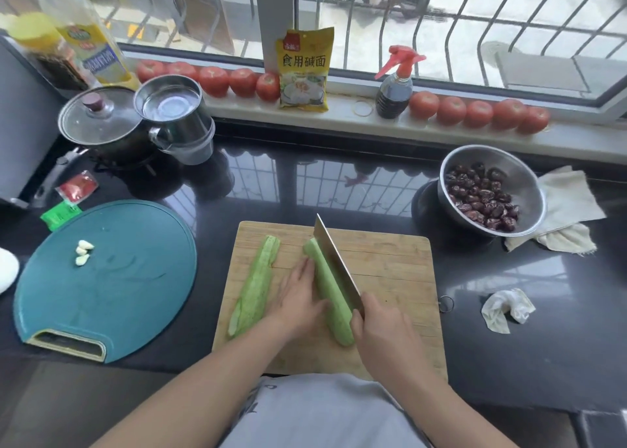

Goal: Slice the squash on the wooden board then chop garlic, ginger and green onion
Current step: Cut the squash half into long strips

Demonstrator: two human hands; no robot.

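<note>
Squash pieces: 2 on wooden board [390,271] | left hand [298,298] flat on one [330,291] | right hand [383,329] grips cleaver [334,261]

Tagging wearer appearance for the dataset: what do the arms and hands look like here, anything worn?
Both forearms are bare, with no sleeves in view. The left hand and right hand wear no gloves; no rings, watch or bands are visible. A light grey garment with faint dark print covers the torso at the bottom edge.

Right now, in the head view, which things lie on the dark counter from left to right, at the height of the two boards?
Blue board with garlic cloves → wooden board with squash → crumpled white cloth.
</note>
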